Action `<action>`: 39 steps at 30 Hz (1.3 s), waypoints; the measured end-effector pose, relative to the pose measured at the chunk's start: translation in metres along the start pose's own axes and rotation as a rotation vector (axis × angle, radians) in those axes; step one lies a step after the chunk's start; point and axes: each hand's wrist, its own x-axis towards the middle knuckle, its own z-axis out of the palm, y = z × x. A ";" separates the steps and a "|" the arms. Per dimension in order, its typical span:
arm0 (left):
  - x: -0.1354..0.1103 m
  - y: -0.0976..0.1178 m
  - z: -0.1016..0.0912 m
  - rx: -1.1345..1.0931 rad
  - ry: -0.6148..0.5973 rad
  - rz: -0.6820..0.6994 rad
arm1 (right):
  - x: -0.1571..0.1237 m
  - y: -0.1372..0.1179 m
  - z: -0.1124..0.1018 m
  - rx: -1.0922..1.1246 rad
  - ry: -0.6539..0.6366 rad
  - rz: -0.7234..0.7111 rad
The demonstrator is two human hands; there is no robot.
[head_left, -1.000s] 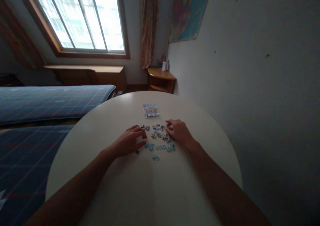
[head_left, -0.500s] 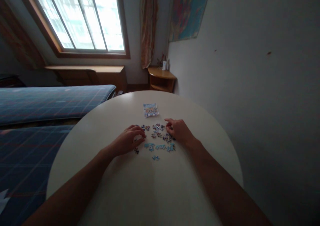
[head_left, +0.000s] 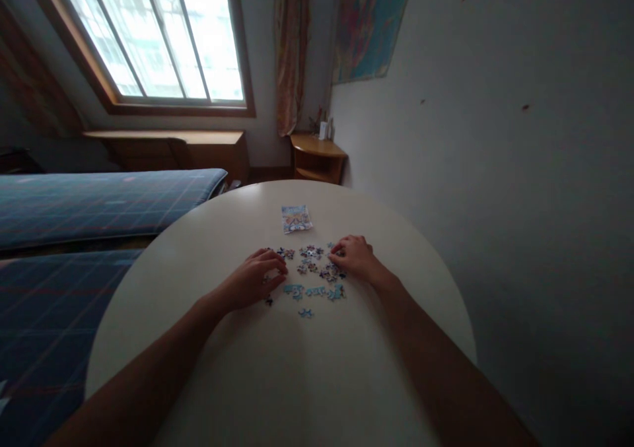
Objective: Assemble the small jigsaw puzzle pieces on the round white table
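Several small jigsaw pieces [head_left: 313, 269] lie scattered in the middle of a round white table [head_left: 277, 368]. A row of light blue pieces [head_left: 314, 292] sits nearest me, with one lone piece [head_left: 305, 313] in front of it. My left hand [head_left: 253, 279] rests on the table at the left edge of the pieces, fingers curled down over a piece. My right hand [head_left: 354, 257] is at the right edge, fingertips pinched on a piece. A small printed picture card [head_left: 296, 218] lies beyond the pieces.
The table stands close to a white wall [head_left: 495, 170] on the right. Two beds with blue checked covers [head_left: 74, 209] lie to the left. A wooden corner shelf [head_left: 317, 156] and a window [head_left: 153, 37] are at the back.
My right hand's fingers have drawn together over the pieces at the right edge. My left hand has barely shifted. The view has moved slightly.
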 end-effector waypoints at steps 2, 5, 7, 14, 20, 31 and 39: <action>0.000 0.000 0.001 0.007 -0.002 0.003 | 0.002 0.001 0.001 -0.004 -0.009 -0.024; 0.000 -0.002 0.003 0.019 0.001 0.009 | 0.000 0.002 0.001 0.022 0.013 -0.058; 0.000 -0.003 0.004 0.022 0.002 0.011 | -0.002 0.001 0.001 0.045 0.033 -0.067; 0.000 -0.002 0.003 0.017 -0.003 0.000 | -0.007 -0.003 -0.006 0.118 0.021 -0.104; 0.000 0.001 0.002 0.012 0.012 -0.017 | -0.016 -0.009 -0.010 0.317 -0.045 -0.244; -0.002 -0.001 -0.003 -0.065 -0.037 0.016 | -0.057 -0.068 -0.004 0.594 -0.173 -0.401; -0.002 0.000 -0.004 -0.098 -0.096 0.038 | -0.059 -0.073 0.006 0.603 -0.179 -0.366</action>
